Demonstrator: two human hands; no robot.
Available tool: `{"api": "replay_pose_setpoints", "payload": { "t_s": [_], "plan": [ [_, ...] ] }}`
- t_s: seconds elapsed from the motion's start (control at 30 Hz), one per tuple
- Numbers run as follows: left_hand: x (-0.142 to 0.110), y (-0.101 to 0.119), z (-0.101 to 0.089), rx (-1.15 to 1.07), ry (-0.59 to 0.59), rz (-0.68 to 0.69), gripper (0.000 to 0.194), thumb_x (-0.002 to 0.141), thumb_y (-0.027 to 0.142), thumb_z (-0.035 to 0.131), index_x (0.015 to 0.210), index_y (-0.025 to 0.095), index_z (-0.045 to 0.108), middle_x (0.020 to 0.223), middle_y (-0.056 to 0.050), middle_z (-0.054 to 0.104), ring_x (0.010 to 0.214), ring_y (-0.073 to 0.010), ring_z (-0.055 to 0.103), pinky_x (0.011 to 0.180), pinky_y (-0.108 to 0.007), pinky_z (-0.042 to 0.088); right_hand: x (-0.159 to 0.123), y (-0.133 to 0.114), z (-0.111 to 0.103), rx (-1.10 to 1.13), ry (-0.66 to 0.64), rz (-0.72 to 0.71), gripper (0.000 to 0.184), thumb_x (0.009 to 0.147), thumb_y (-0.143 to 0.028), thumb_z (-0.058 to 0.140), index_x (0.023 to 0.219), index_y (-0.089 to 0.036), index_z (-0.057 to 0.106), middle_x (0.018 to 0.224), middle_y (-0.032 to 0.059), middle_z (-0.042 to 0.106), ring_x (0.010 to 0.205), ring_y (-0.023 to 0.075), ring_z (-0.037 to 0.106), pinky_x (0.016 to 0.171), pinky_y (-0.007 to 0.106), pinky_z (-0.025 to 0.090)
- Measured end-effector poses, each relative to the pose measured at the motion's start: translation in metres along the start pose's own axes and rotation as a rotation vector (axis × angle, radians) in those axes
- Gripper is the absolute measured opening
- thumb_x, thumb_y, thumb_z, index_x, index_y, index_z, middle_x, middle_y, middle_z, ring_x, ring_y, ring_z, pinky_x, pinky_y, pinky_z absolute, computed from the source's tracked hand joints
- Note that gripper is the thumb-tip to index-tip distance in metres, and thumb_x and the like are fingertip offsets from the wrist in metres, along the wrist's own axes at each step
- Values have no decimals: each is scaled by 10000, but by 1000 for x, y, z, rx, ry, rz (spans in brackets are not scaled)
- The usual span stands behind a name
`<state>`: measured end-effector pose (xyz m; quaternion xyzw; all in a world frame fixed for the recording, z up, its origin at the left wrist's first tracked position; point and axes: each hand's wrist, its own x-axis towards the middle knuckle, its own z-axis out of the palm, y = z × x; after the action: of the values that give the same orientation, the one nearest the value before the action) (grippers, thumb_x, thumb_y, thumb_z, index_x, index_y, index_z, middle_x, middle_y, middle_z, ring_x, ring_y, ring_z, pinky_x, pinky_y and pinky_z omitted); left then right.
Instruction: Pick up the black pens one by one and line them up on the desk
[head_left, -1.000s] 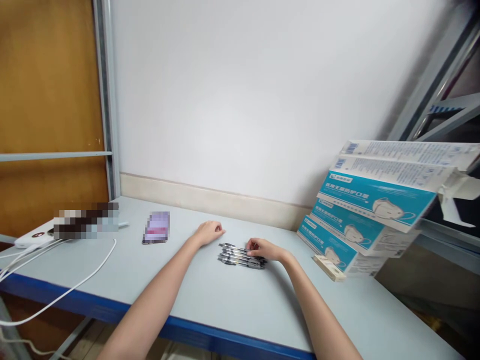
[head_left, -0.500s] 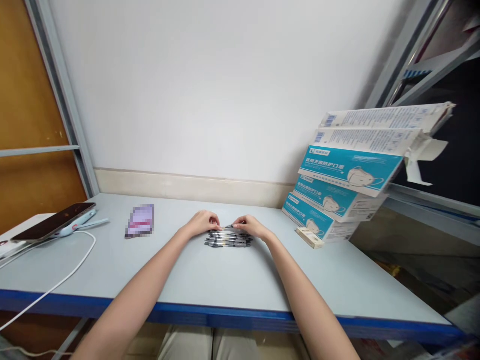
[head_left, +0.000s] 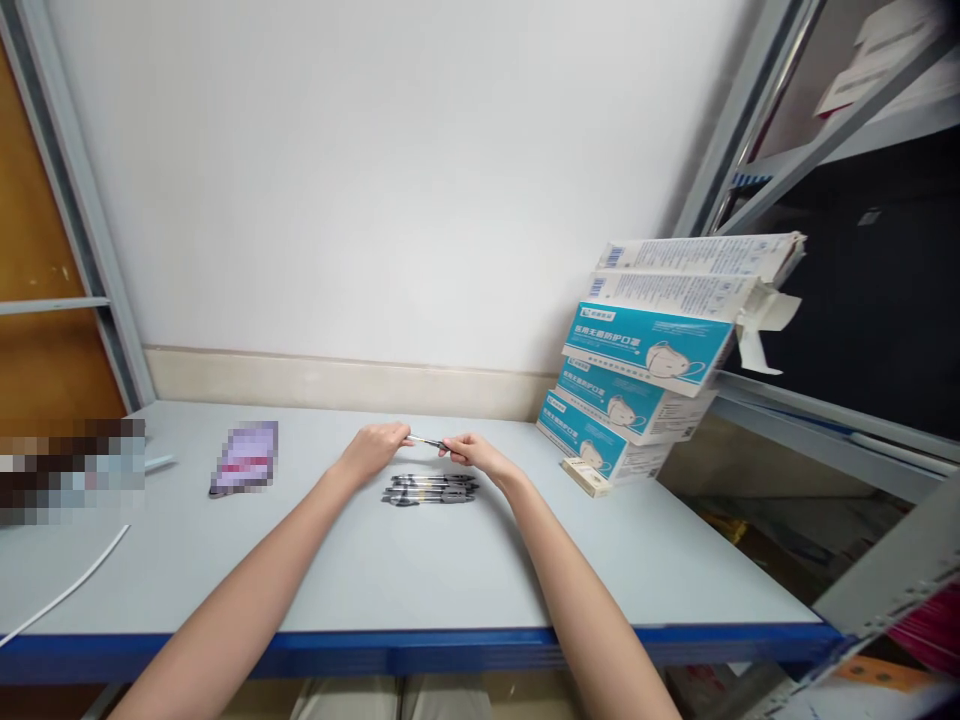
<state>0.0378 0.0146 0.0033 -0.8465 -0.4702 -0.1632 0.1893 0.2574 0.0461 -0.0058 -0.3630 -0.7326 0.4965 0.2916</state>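
A thin pen [head_left: 426,441] with a clear barrel and dark ends spans the gap between my two hands. My left hand [head_left: 377,449] pinches its left end, and my right hand [head_left: 471,452] grips the dark right end. Just below, on the grey tabletop [head_left: 420,570], several similar black-and-clear pens [head_left: 430,490] lie side by side in a row, pointing left to right. The held pen is apart from that row, beyond it toward the wall.
A leaning stack of blue-and-white face mask boxes [head_left: 645,340] stands at the right, with a small cream box [head_left: 586,477] before it. A blurred purple packet [head_left: 247,455] lies at the left. A white cable [head_left: 67,590] crosses the left corner. Metal shelving [head_left: 750,200] borders the right.
My hands have lifted one pen away from the row and now hold it between them, farther toward the wall. The camera view has turned to the right.
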Motion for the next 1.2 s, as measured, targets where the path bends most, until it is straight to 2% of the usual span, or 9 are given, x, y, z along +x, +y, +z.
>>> {"api": "replay_pose_setpoints", "payload": {
  "t_s": [0.2, 0.37, 0.53, 0.7, 0.8, 0.87, 1.0, 1.13, 1.2],
  "plan": [
    [1, 6, -1, -62, -107, -80, 352, 930, 379, 253, 825, 181, 523, 782, -53, 648, 689, -166, 593, 571, -240, 329, 1, 0, 0, -210, 192, -109, 296, 722, -409, 546, 722, -127, 637, 511, -35, 431, 518, 93, 365, 540, 236, 275],
    [-1, 3, 1, -153, -159, -129, 368, 929, 370, 231, 839, 192, 540, 798, -60, 657, 716, -178, 604, 599, -252, 352, -3, -4, 4, -481, 394, -161, 188, 732, -331, 577, 850, -208, 656, 818, 13, 654, 695, 141, 518, 674, 252, 367],
    [-1, 1, 2, -139, -151, -107, 344, 927, 375, 251, 848, 191, 529, 827, -69, 661, 736, -189, 610, 614, -258, 359, -1, 0, 2, -406, 248, -88, 311, 838, -372, 422, 940, -175, 641, 729, 24, 663, 562, 121, 501, 624, 258, 400],
    [-1, 2, 3, -97, -167, -85, 338, 928, 382, 253, 858, 187, 520, 831, -71, 661, 746, -189, 612, 623, -256, 364, 1, 4, 0, -368, 309, -143, 292, 782, -364, 527, 992, -185, 622, 907, 46, 660, 708, 139, 548, 710, 271, 414],
    [-1, 4, 3, -60, -169, -70, 351, 927, 395, 247, 857, 184, 519, 823, -73, 664, 735, -193, 616, 610, -259, 364, 2, 7, -2, -278, 193, -34, 429, 874, -423, 330, 996, -129, 618, 718, 51, 651, 572, 126, 522, 634, 273, 422],
    [-1, 5, 2, -44, -178, -56, 370, 927, 402, 233, 845, 183, 519, 804, -70, 665, 712, -196, 618, 593, -262, 361, 2, 9, -4, -320, 169, -17, 385, 836, -431, 419, 900, -121, 640, 686, 47, 637, 585, 131, 525, 620, 265, 416],
    [-1, 7, 1, -22, -200, -45, 394, 930, 398, 209, 850, 178, 526, 792, -77, 668, 699, -201, 622, 587, -267, 365, 1, 9, -5, -325, 269, -121, 306, 734, -391, 590, 911, -145, 626, 921, 69, 647, 755, 142, 562, 684, 246, 410],
    [0, 8, 2, -38, -203, -34, 384, 928, 395, 223, 869, 177, 533, 826, -91, 669, 729, -203, 624, 616, -272, 380, 1, 10, -4, -215, 106, 19, 446, 861, -453, 347, 902, -107, 627, 721, 70, 653, 486, 104, 482, 543, 251, 386],
    [0, 8, 2, -47, -210, -28, 387, 927, 398, 228, 856, 173, 535, 830, -98, 668, 726, -206, 625, 619, -276, 382, 1, 10, -3, -258, 76, 19, 378, 810, -438, 460, 832, -105, 637, 676, 54, 639, 473, 97, 450, 529, 245, 373]
  ]
}}
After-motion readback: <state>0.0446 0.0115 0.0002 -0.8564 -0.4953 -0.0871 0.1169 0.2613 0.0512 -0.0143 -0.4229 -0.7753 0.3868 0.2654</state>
